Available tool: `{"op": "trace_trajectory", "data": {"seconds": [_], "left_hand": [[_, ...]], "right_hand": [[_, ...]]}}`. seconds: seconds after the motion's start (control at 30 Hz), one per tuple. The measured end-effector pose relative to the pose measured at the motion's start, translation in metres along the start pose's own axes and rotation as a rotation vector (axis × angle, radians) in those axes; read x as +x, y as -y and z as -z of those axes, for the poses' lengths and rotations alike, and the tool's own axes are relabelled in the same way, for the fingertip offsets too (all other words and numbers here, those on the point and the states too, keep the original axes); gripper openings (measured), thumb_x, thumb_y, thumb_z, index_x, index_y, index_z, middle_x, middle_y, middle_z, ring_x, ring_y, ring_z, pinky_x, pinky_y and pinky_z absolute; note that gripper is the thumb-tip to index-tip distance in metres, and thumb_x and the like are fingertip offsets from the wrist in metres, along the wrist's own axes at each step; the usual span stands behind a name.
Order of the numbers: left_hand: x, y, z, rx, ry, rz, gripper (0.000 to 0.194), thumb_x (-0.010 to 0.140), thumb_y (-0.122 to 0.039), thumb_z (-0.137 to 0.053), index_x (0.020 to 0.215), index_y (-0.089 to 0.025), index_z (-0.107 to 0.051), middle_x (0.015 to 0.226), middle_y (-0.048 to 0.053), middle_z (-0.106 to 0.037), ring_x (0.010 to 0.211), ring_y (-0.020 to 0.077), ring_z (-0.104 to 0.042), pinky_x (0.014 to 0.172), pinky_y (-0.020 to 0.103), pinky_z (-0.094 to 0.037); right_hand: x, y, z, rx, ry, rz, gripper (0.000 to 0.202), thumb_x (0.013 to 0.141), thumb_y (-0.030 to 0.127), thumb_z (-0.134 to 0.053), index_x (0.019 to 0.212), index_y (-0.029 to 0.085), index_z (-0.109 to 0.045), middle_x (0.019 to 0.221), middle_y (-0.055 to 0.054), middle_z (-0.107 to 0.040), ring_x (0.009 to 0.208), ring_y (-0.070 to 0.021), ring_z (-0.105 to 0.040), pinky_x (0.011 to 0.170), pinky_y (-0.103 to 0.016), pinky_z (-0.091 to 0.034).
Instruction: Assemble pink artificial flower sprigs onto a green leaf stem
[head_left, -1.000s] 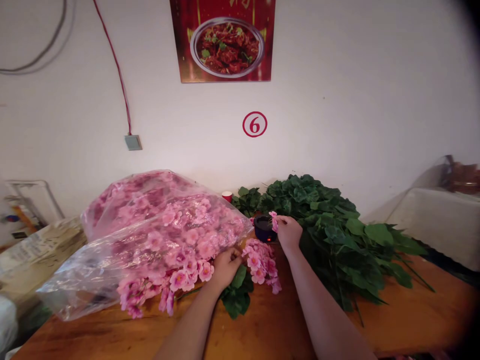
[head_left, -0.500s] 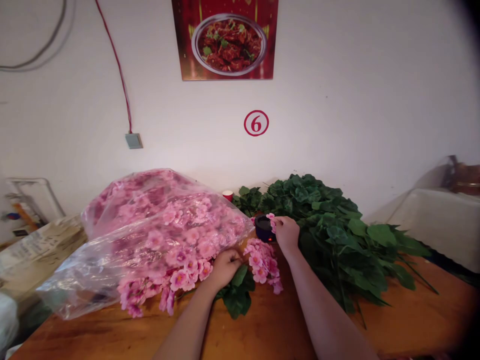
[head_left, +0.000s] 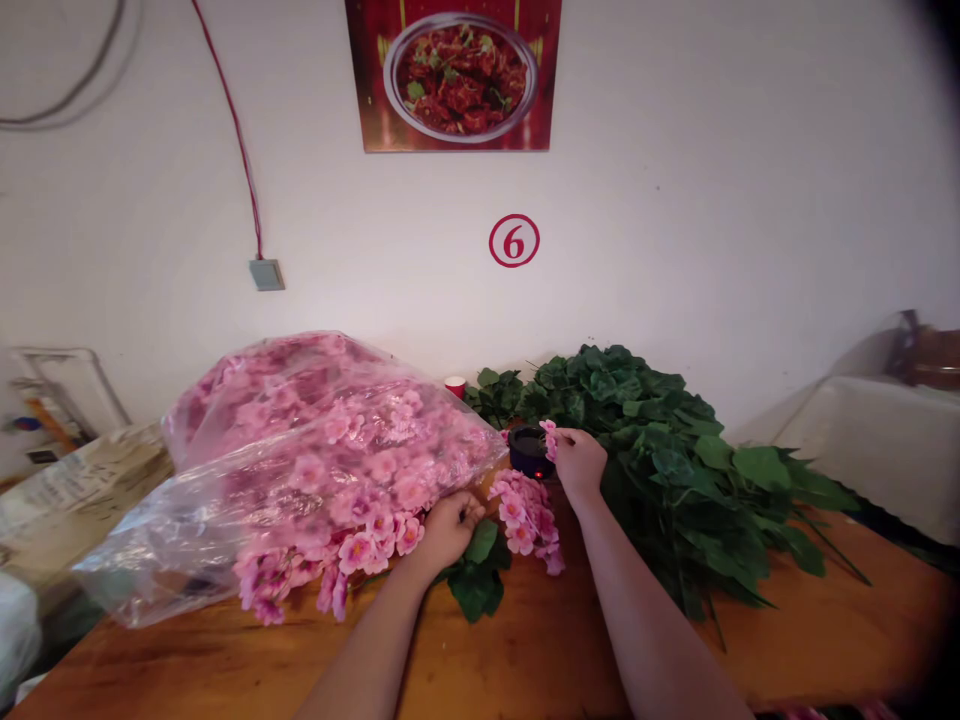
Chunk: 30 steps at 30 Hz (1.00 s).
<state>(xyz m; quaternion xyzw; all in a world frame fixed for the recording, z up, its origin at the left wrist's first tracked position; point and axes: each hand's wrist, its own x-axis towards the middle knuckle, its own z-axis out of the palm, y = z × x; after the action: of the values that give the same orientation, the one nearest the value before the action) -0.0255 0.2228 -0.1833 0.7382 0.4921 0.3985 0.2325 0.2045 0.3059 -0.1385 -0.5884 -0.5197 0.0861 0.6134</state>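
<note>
My right hand (head_left: 581, 465) is closed, pinching a small pink artificial flower (head_left: 550, 440) by its back. The flower is at the right rim of a small dark round pot (head_left: 529, 452) with a red light on its front. My left hand (head_left: 450, 528) has its fingers curled closed on a leafy stem, mostly hidden by the hand; its green leaves (head_left: 480, 580) hang beside and below the fingers. Between my hands lies a cluster of pink artificial flowers (head_left: 525, 515) on the wooden table (head_left: 540, 650).
A clear plastic bag (head_left: 337, 440) full of pink flowers covers the table's left, with loose blossoms (head_left: 367, 550) at its front. Green artificial leaves (head_left: 675, 470) are heaped at right. A red cup (head_left: 455, 386) stands near the wall, and cardboard (head_left: 90, 490) lies at far left.
My right hand has shifted slightly right with the flower, toward the pot's right rim. My left hand stays nearly in place, its fingers turned up a little. The view has tilted slightly.
</note>
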Motion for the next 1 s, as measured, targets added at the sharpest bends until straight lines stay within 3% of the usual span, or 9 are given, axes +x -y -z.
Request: {"op": "trace_trajectory", "data": {"seconds": [0.23, 0.6, 1.0], "left_hand": [[-0.001, 0.001, -0.002, 0.024, -0.026, -0.014, 0.021, 0.082, -0.030, -0.049, 0.067, -0.016, -0.054, 0.065, 0.000, -0.057, 0.061, 0.0125, -0.050, 0.059, 0.023, -0.035], [-0.001, 0.006, -0.006, 0.047, -0.028, -0.003, 0.014, 0.074, -0.024, -0.053, 0.062, -0.016, -0.054, 0.059, -0.002, -0.054, 0.057, 0.0112, -0.047, 0.055, 0.022, -0.031], [-0.002, 0.005, -0.007, 0.088, -0.032, -0.015, 0.009, 0.070, -0.018, -0.051, 0.061, -0.016, -0.052, 0.058, -0.002, -0.051, 0.057, 0.0106, -0.044, 0.055, 0.022, -0.028]], "right_hand": [[-0.002, 0.022, 0.018, -0.056, 0.027, -0.024, 0.021, 0.072, 0.027, -0.055, 0.066, 0.019, -0.073, 0.060, -0.004, -0.069, 0.057, -0.0173, -0.061, 0.052, -0.023, -0.042], [0.004, 0.019, 0.023, -0.127, 0.017, 0.030, 0.021, 0.070, 0.027, -0.055, 0.068, 0.019, -0.075, 0.063, -0.005, -0.071, 0.058, -0.0182, -0.060, 0.051, -0.025, -0.038], [0.002, 0.031, 0.029, -0.209, 0.081, 0.012, 0.020, 0.071, 0.025, -0.055, 0.064, 0.022, -0.074, 0.064, -0.004, -0.070, 0.062, -0.0186, -0.062, 0.054, -0.025, -0.037]]}}
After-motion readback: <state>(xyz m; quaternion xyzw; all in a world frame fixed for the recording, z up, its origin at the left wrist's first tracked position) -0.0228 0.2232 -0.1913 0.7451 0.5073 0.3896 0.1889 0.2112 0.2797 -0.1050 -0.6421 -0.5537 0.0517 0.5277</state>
